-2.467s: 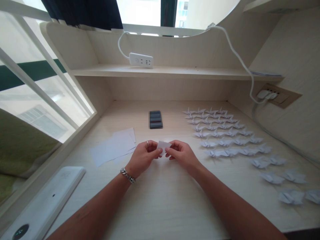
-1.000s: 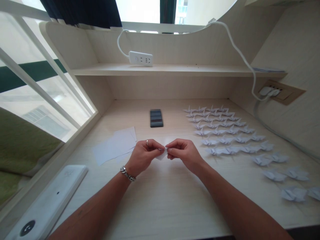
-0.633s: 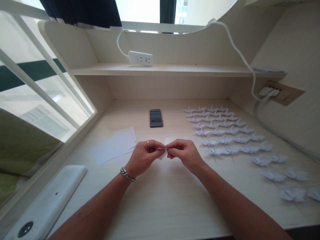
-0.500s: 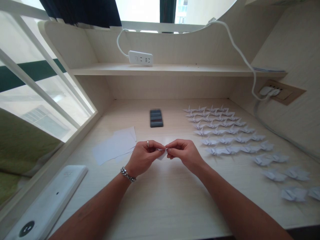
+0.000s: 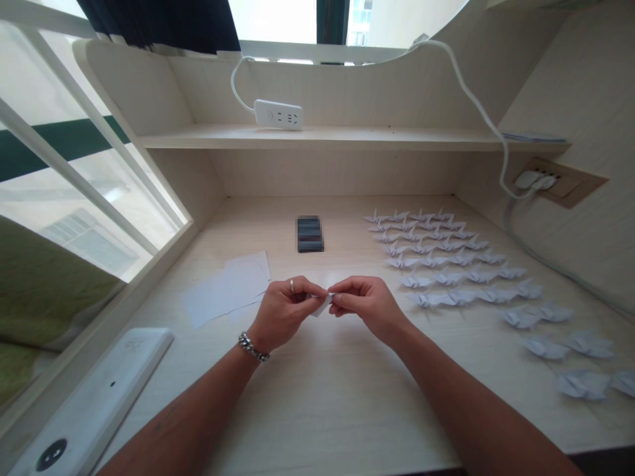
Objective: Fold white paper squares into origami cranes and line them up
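Both hands meet over the middle of the pale wooden desk (image 5: pixel 327 396). My left hand (image 5: pixel 285 311), with a ring and a chain bracelet, and my right hand (image 5: pixel 364 304) both pinch a small folded piece of white paper (image 5: pixel 324 304) between them. Most of that paper is hidden by my fingers. Several loose white sheets (image 5: pixel 225 287) lie just left of my left hand. To the right, rows of several folded paper cranes (image 5: pixel 446 264) cover the desk.
A dark phone (image 5: pixel 310 235) lies face up at the back centre. A white flat device (image 5: pixel 94 396) rests at the front left edge. A white power strip (image 5: pixel 278 114) sits on the shelf, its cable running to a wall socket (image 5: pixel 546 182) at right. A window frame borders the left.
The paper stood up as a visible flap between my fingers 2.5 s ago; now it is folded down and mostly covered by my pinching fingers. My hands have barely shifted.
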A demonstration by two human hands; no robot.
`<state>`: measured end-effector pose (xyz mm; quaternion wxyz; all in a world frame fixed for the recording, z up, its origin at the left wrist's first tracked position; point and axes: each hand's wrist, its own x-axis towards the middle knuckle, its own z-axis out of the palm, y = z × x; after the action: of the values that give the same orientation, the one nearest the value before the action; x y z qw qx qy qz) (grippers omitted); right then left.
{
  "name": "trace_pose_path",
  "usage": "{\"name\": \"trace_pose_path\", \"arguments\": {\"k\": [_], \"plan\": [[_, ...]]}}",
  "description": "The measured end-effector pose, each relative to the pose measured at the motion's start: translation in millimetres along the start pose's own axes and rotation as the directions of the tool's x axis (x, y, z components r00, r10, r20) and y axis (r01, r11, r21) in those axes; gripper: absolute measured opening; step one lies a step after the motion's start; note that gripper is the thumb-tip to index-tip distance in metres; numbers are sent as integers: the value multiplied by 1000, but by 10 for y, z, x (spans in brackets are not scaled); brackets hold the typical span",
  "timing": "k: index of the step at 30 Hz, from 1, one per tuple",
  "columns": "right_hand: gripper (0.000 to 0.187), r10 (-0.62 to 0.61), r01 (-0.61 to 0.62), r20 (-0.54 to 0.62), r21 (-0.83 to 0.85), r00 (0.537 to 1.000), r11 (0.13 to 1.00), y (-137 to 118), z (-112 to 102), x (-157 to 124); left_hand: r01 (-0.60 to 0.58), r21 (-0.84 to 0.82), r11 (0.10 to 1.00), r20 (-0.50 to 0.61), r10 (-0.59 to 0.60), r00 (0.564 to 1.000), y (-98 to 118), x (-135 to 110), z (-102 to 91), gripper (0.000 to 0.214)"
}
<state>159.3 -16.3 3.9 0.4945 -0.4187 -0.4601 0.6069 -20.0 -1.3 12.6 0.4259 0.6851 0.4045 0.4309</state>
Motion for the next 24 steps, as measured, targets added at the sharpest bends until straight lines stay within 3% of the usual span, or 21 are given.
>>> {"name": "trace_pose_path", "arguments": {"k": [11, 18, 24], "plan": [[19, -37, 36, -32, -27, 999, 999, 14, -7, 7, 98, -38, 994, 3, -98, 995, 29, 13, 22, 12], [18, 81, -79, -15, 107, 997, 991, 14, -13, 19, 24, -13, 1000, 13, -24, 1000, 51, 12, 9, 10], [19, 88, -89, 18, 134, 996, 987, 4, -27, 10, -24, 18, 1000, 16, 24, 1000, 21, 2, 3, 9]]}}
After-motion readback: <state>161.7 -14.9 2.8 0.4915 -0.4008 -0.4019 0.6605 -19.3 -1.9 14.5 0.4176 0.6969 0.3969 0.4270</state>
